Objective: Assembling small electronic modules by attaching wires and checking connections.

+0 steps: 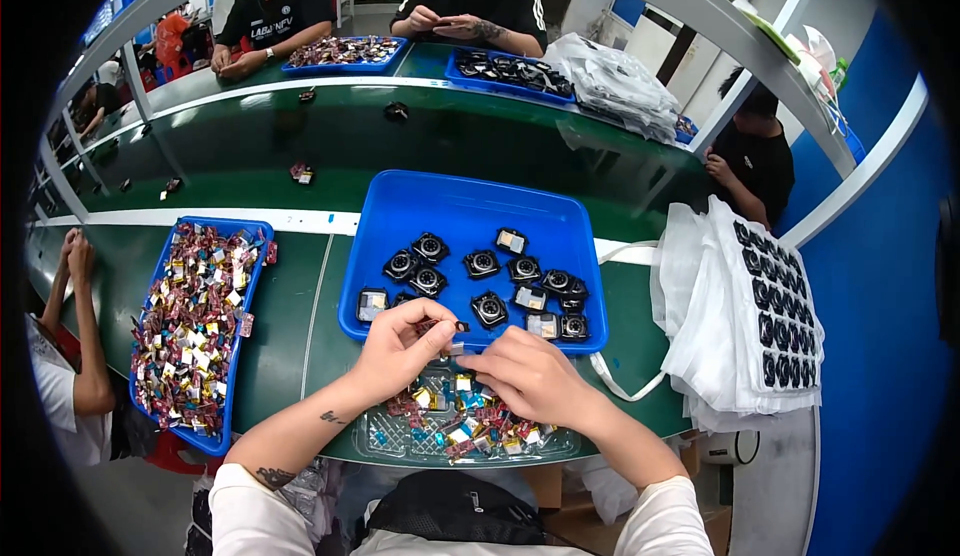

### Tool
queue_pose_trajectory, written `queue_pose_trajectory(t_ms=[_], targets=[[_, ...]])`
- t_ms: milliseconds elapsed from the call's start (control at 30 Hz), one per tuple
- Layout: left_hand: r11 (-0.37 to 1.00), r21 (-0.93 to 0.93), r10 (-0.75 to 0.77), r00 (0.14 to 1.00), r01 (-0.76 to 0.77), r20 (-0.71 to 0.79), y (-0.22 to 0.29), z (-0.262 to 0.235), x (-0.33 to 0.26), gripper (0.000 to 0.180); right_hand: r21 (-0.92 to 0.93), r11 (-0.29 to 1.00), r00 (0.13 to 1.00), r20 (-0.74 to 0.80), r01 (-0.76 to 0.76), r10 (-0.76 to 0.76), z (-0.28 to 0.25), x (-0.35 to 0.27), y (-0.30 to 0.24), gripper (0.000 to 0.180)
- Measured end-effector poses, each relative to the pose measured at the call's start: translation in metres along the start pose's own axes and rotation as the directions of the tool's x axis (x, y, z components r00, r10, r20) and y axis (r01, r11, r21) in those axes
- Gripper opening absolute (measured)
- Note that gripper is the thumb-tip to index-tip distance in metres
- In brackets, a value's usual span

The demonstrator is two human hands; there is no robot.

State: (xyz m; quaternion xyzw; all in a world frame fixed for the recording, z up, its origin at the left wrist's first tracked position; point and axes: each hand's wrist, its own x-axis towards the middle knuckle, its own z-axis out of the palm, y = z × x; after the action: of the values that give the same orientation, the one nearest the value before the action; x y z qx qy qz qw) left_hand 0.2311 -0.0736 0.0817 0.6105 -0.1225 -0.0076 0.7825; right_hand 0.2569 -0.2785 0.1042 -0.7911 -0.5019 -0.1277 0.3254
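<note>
My left hand [408, 348] is closed in a pinch on a small dark part [455, 325], mostly hidden by the fingers. Close beside it, my right hand [530, 371] has its fingertips together at a small silvery-grey piece [457, 348]; whether the two pieces are joined cannot be seen. Under both hands sits a clear plastic tray [385, 438] with small red circuit boards and silver, yellow and blue pieces. Just beyond stands a blue bin [470, 196] holding several black watch-like housings [490, 309], some with the round face up, others showing a silver-grey side.
A blue tray [234, 396] heaped with circuit pieces stands at left. On the right, white foam sheets [700, 306] carry rows of black housings. Across the green conveyor [340, 136], other people work beside more blue trays. A metal frame [885, 161] arches overhead.
</note>
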Motion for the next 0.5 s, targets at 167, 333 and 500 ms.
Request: queue_pose_trajectory(t_ms=[167, 333, 500], targets=[[0.998, -0.07, -0.007, 1.0, 0.006, -0.022, 0.005, -0.007, 0.001, 0.013, -0.016, 1.0, 1.0, -0.015, -0.005, 0.005, -0.009, 0.026, 0.005, 0.013], [0.997, -0.039, 0.071, 0.997, -0.071, -0.014, -0.005, -0.007, -0.001, 0.012, -0.328, 0.92, 0.958, 0.112, -0.215, 0.264, -0.007, 0.055, 0.013, 0.034], [0.988, -0.119, 0.107, 0.989, -0.095, 0.099, -0.013, 0.009, 0.014, 0.012, -0.473, 0.85, 0.907, 0.209, -0.233, 0.365, -0.013, 0.044, 0.024, 0.035]])
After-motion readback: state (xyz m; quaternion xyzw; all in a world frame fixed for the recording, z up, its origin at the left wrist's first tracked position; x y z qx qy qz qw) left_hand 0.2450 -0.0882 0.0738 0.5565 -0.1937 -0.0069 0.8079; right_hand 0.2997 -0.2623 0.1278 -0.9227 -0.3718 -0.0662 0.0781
